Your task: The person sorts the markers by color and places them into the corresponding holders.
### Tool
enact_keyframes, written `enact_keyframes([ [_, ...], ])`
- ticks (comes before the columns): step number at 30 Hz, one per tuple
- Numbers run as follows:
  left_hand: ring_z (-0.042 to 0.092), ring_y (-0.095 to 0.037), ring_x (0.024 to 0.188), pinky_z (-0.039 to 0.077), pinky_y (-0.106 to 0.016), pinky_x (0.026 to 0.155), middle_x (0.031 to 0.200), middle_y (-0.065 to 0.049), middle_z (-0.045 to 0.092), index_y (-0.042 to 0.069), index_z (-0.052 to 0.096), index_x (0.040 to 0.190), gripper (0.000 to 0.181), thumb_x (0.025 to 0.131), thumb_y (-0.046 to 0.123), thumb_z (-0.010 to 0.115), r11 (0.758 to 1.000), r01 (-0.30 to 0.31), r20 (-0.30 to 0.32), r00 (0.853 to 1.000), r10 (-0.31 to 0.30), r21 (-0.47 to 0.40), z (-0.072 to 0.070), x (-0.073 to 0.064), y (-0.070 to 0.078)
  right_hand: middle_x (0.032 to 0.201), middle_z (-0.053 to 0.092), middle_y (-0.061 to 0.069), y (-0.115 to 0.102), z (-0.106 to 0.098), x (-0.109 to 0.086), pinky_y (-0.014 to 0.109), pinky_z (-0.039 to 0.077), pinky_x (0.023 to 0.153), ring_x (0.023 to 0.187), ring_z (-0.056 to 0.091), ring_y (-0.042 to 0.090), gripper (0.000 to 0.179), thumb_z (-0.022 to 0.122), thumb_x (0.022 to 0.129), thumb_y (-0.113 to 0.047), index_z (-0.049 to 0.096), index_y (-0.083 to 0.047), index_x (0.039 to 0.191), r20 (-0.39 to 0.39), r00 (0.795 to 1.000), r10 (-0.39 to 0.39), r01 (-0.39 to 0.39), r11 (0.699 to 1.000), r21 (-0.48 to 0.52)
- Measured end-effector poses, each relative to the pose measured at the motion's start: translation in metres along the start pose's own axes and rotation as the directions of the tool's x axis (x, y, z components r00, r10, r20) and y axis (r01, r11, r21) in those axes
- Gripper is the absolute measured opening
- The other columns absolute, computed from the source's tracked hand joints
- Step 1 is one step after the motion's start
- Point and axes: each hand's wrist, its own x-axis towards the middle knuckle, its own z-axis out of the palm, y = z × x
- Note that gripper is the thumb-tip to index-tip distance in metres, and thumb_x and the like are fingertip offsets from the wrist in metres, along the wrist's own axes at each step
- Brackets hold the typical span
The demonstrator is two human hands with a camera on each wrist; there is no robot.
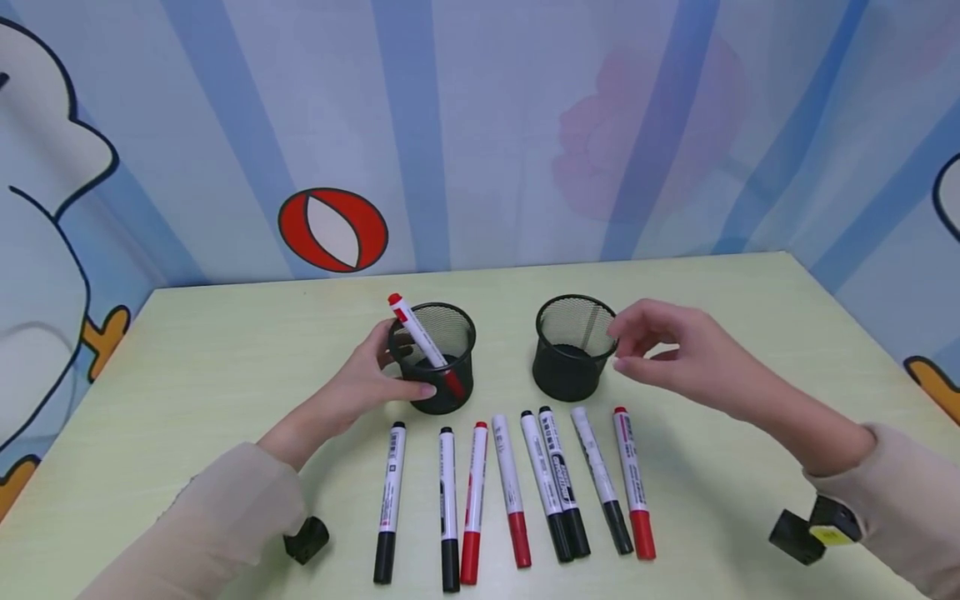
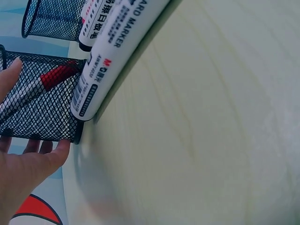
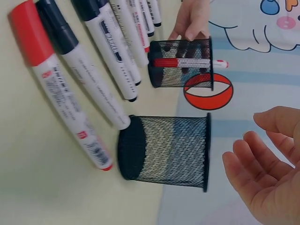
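My left hand (image 1: 356, 379) grips a black mesh pen cup (image 1: 459, 379), thumb on the near side and fingers round the far side. A red whiteboard marker (image 1: 420, 335) leans inside that cup, its red cap down and its other end past the rim. To the right stands a second mesh pen cup (image 1: 564, 377), upright. Beside its rim is my right hand (image 1: 675, 354), holding nothing, its fingers loosely bent. In the right wrist view, a gap shows between this hand's fingertips (image 3: 229, 161) and the cup's rim.
In front of the cups lies a row of several black and red whiteboard markers, from a black one (image 1: 389, 500) at the left to a red one (image 1: 633, 479) at the right. A patterned curtain (image 1: 495, 142) hangs behind the table's (image 1: 225, 358) back edge.
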Motion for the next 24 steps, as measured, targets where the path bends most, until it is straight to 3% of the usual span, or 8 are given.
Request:
enact_keyframes([
  [16, 0.026, -0.037, 0.133, 0.031, -0.059, 0.1, 0.143, -0.011, 0.032, 0.014, 0.024, 0.143, 0.085, 0.075, 0.009, 0.076, 1.0, -0.007, 0.01, 1.0, 0.007, -0.009, -0.001, 0.001, -0.001, 0.085, 0.061, 0.006, 0.043, 0.02, -0.022, 0.026, 0.05, 0.064, 0.078, 0.057, 0.019, 0.028, 0.068, 0.083, -0.004, 0.057, 0.0, 0.108, 0.037, 0.98, 0.196, -0.199, 0.974, 0.106],
  [19, 0.025, -0.037, 0.133, 0.03, -0.059, 0.1, 0.143, -0.011, 0.032, 0.014, 0.024, 0.142, 0.085, 0.075, 0.009, 0.076, 1.0, -0.006, 0.008, 1.0, 0.006, -0.007, -0.001, 0.001, -0.001, 0.085, 0.059, 0.008, 0.048, 0.025, -0.022, 0.028, 0.051, 0.063, 0.077, 0.056, 0.022, 0.03, 0.066, 0.084, -0.004, 0.055, 0.002, 0.111, 0.046, 0.959, 0.281, -0.284, 0.951, 0.12],
  [24, 0.025, -0.037, 0.133, 0.03, -0.059, 0.101, 0.143, -0.011, 0.032, 0.014, 0.025, 0.142, 0.085, 0.075, 0.01, 0.076, 1.0, -0.002, 0.007, 1.0, 0.002, -0.007, -0.001, 0.001, -0.002, 0.085, 0.055, 0.01, 0.052, 0.033, -0.023, 0.031, 0.054, 0.063, 0.076, 0.056, 0.023, 0.039, 0.065, 0.084, -0.007, 0.048, 0.003, 0.118, 0.073, 0.889, 0.452, -0.457, 0.873, 0.17],
])
